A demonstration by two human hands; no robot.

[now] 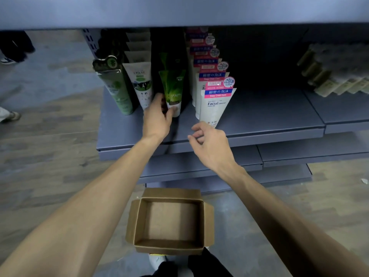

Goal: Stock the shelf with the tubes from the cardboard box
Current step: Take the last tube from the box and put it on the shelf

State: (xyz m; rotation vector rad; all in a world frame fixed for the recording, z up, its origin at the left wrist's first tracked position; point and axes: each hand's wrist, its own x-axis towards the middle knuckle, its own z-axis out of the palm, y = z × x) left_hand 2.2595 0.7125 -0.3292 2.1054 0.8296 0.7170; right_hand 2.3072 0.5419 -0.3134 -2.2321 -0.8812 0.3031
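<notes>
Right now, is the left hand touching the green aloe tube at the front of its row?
Touching. The head view shows the left hand wrapped around the lower end of the green aloe tube, thumb across its white cap.

L hand (157,114) reaches furthest in, fingers wrapped round the green tube (172,90) low down. R hand (209,140) hangs right of that tube — fingers loosely curled, holding nothing. Both forearms bare, extended fwd.

Tubes in rows on the shelf (259,118), box below

The cardboard box (169,222) sits on the floor before the shelf. On the shelf, four rows of tubes (214,105) stand side by side at the left; packages (337,76) lie far right.
</notes>
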